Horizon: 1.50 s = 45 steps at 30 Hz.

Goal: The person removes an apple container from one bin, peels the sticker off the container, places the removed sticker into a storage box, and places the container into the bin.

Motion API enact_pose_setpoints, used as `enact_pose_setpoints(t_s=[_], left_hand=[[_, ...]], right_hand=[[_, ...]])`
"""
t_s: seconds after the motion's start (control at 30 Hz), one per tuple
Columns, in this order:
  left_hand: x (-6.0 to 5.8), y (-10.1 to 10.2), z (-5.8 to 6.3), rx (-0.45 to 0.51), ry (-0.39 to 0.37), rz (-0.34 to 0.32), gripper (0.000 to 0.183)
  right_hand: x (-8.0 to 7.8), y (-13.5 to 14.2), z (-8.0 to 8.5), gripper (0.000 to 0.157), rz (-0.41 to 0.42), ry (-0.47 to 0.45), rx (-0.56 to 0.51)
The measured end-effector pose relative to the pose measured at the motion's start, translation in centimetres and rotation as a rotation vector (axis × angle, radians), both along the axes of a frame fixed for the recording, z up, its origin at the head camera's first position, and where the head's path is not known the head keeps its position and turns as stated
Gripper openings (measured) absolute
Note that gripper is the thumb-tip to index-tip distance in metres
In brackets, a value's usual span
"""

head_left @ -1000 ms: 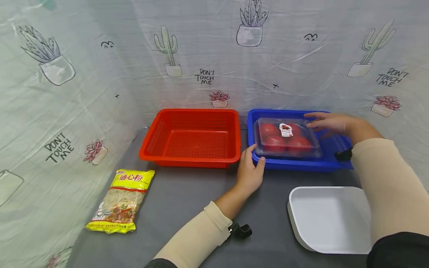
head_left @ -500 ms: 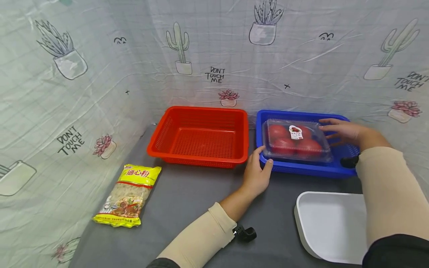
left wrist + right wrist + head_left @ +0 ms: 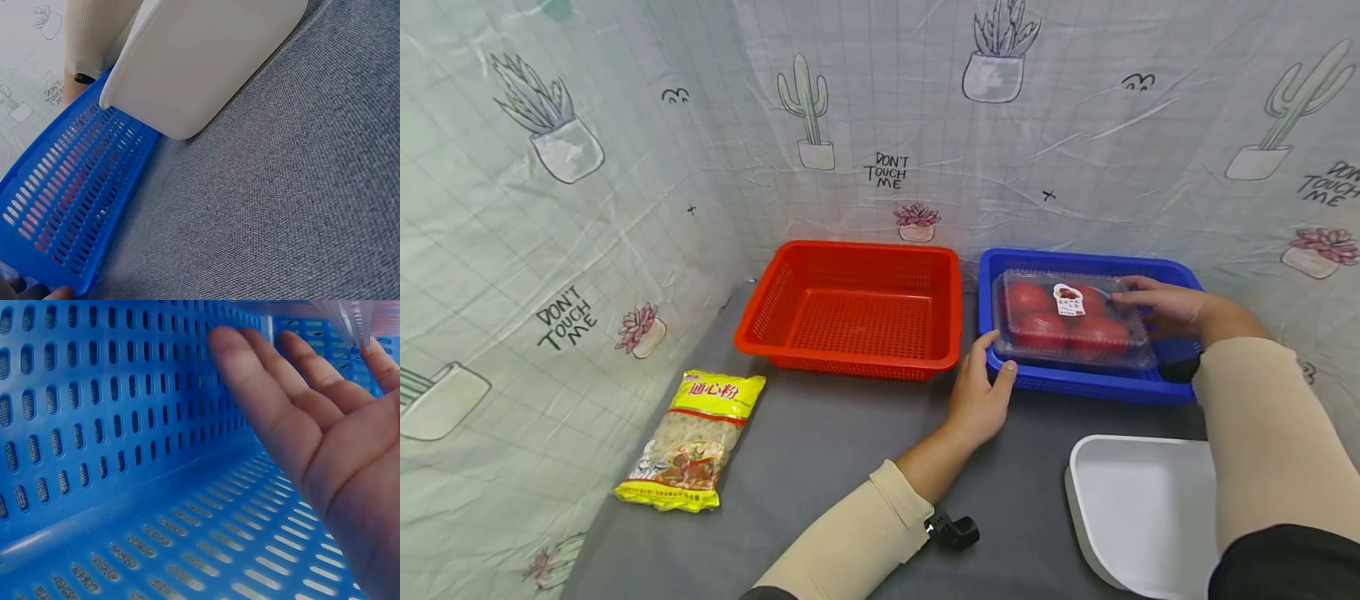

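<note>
A clear plastic box of tomatoes [image 3: 1037,329] with a white label lies in the blue basket [image 3: 1093,392], towards its left side. My left hand [image 3: 981,400] holds the basket's front left corner, its thumb on the front side and its fingers at the left side. In the left wrist view only its fingertips [image 3: 59,292] show, at the bottom left. My right hand [image 3: 1176,308] reaches into the basket at the box's right end. The right wrist view shows its fingers [image 3: 262,400] extended, near the clear edge of the box [image 3: 350,315].
A red basket [image 3: 850,367] stands left of the blue one. A yellow-ended bag of macaroni [image 3: 688,446] lies on the grey tabletop [image 3: 820,450] at the left. At the front right is a white tray [image 3: 1150,508], partly behind my right sleeve. A printed sheet [image 3: 865,100] hangs behind.
My right hand has lowered slightly at the right end of the tomato box. My left hand stays at the basket corner. The whole view has shifted a little.
</note>
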<state>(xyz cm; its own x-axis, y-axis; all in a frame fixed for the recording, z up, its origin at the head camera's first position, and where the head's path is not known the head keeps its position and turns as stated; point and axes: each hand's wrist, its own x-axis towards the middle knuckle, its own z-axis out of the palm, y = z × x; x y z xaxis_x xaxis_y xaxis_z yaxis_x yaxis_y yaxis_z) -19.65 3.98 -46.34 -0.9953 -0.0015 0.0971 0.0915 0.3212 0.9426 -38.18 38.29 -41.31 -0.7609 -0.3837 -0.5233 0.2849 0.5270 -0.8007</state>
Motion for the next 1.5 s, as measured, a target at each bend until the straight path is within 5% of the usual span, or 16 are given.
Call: enact_pose_setpoints(t_s=[0.7, 1.1, 1.5], left_hand=[[0.0, 0.2, -0.8, 0.041, 0.001, -0.029, 0.054], [0.0, 0.3, -0.8, 0.025, -0.011, -0.029, 0.056], [-0.1, 0.3, -0.5, 0.051, -0.023, -0.055, 0.055]], right_hand=[[0.3, -0.5, -0.8, 0.098, 0.063, -0.092, -0.142], [1.0, 0.6, 0.4, 0.081, 0.106, -0.06, -0.284], [1.3, 0.9, 1.0, 0.071, 0.068, 0.027, -0.266]])
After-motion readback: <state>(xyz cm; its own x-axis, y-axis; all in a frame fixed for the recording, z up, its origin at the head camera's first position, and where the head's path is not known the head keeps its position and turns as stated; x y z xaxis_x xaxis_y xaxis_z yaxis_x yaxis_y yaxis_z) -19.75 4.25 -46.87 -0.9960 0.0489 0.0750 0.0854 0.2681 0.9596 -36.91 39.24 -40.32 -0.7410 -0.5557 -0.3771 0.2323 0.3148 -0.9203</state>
